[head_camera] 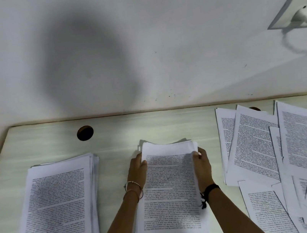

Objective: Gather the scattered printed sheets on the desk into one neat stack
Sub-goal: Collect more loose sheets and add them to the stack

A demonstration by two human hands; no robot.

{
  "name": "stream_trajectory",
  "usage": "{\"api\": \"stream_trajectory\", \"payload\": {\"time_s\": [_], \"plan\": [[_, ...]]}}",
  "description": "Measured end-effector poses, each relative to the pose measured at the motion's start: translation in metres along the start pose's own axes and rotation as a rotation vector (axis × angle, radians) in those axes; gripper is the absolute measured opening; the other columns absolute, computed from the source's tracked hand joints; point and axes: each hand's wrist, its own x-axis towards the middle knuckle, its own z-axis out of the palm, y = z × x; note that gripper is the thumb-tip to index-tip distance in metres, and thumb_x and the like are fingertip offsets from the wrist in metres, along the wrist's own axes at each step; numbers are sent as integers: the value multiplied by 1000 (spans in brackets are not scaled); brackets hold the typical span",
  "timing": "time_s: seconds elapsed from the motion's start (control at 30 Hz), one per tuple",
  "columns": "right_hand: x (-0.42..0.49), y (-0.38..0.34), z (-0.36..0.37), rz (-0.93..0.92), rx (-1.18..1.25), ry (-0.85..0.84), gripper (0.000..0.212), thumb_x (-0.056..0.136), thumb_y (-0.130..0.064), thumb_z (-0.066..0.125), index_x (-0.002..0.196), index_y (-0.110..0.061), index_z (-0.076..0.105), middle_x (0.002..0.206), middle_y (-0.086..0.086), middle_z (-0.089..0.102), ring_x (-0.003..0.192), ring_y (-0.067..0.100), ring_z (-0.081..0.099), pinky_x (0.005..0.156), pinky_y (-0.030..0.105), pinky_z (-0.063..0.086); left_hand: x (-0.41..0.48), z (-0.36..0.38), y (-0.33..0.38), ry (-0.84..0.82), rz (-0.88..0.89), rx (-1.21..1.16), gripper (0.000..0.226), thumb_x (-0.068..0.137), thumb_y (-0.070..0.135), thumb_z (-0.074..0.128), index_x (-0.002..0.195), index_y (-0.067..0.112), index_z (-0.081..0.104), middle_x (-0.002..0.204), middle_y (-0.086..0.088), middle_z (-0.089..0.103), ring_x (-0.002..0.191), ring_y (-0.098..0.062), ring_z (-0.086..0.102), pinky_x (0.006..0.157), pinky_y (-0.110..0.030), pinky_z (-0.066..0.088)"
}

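Note:
A bundle of printed sheets (170, 190) lies in the middle of the pale desk (123, 135). My left hand (137, 171) grips its left edge near the far corner, and my right hand (203, 163) grips the right edge opposite. The bundle's far edges are slightly uneven. A thicker stack of printed sheets (57, 212) sits to the left, its edges roughly aligned. Several loose printed sheets (287, 155) lie overlapping at odd angles on the right side of the desk.
The desk meets a white wall (138, 48) at its far edge. A round cable hole (85, 133) is in the desk at the back left. A wall socket (300, 8) with a plugged cable is at the upper right.

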Motion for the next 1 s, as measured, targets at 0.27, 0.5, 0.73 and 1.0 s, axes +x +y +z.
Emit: {"api": "stream_trajectory", "payload": {"time_s": [0.27, 0.5, 0.73, 1.0], "plan": [[4, -12, -4, -113, 0, -86, 18, 92, -9, 52, 107, -16, 57, 91, 4, 62, 87, 25, 58, 66, 26, 43, -6, -9, -2, 17, -100, -187, 44, 90, 17, 54, 130, 16, 37, 117, -1, 51, 100, -16, 52, 78, -23, 42], [11, -20, -20, -44, -122, -230, 28, 95, -23, 51, 121, -13, 52, 107, 8, 60, 87, 20, 56, 79, 37, 47, -23, -16, -41, 12, -213, -237, 29, 87, 3, 54, 115, -5, 56, 106, -13, 62, 101, -27, 58, 81, -25, 39], [-51, 38, -35, -135, -397, -212, 36, 100, -18, 40, 134, -10, 42, 98, 8, 58, 87, 28, 58, 66, 29, 41, -52, 12, -43, 132, -376, -271, 34, 94, 18, 46, 122, -1, 46, 119, -16, 57, 111, -34, 54, 92, -33, 41], [-58, 67, -43, 132, 184, -40, 40, 83, -48, 60, 109, -18, 62, 111, 6, 64, 104, 26, 59, 94, 46, 50, -76, 28, -38, 163, -484, -403, 27, 88, -1, 40, 113, -6, 49, 117, -23, 57, 102, -35, 55, 86, -34, 44]]}}
